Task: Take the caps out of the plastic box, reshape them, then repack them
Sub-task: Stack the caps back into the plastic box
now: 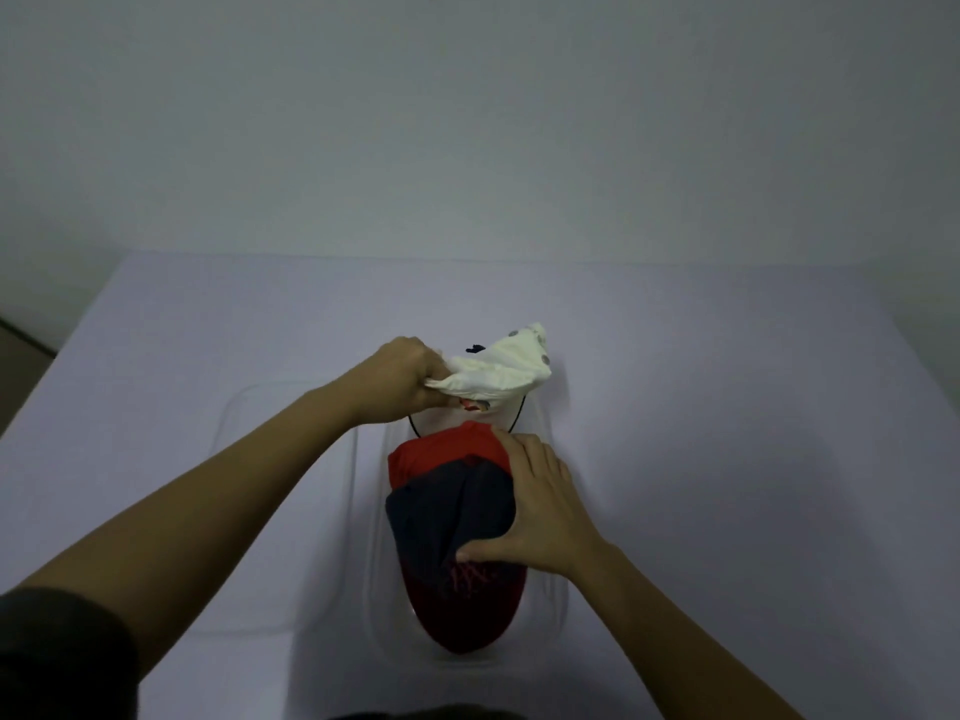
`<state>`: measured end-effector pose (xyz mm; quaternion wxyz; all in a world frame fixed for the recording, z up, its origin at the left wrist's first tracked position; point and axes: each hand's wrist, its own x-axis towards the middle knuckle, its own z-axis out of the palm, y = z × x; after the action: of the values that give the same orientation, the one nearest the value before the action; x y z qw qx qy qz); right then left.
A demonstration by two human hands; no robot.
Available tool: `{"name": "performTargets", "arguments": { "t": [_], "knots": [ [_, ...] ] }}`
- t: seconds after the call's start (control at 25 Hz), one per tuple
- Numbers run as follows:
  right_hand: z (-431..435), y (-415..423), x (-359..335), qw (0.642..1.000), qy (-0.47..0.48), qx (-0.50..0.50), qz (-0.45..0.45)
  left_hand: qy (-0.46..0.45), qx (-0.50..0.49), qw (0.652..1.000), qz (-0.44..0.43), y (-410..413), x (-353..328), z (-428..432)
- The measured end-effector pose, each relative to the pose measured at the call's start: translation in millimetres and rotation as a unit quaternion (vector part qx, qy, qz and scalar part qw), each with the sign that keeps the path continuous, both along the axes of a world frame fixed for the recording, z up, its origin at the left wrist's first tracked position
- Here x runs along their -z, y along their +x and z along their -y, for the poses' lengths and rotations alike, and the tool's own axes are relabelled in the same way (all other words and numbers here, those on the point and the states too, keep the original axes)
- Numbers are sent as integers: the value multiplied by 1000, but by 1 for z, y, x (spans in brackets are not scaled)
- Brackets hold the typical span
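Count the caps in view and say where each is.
3: a white cap gripped by the left hand above the plastic box; a red cap inside it; a navy cap nearest, under the right hand. More may lie hidden.

The box (550,605), caps (447,511) inside, sits on the table (727,407), lid (270,511) just left.

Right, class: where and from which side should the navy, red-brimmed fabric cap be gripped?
Probably grip the navy, red-brimmed fabric cap by its bunched soft crown, from above: the clear plastic box walls in its sides, and the brim lies flat.
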<state>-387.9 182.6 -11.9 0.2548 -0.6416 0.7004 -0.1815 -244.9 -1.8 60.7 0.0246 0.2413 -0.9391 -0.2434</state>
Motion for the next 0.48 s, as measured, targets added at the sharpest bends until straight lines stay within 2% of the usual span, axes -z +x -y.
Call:
{"name": "performTargets", "arguments": {
  "t": [0.24,0.48],
  "knots": [
    [-17,5,1,1000,-19,19,-8,22,23,995,89,-16,-25,-12],
    [-20,6,6,1000,-6,21,3,181,-12,972,152,-25,-2,0]
  ]
}}
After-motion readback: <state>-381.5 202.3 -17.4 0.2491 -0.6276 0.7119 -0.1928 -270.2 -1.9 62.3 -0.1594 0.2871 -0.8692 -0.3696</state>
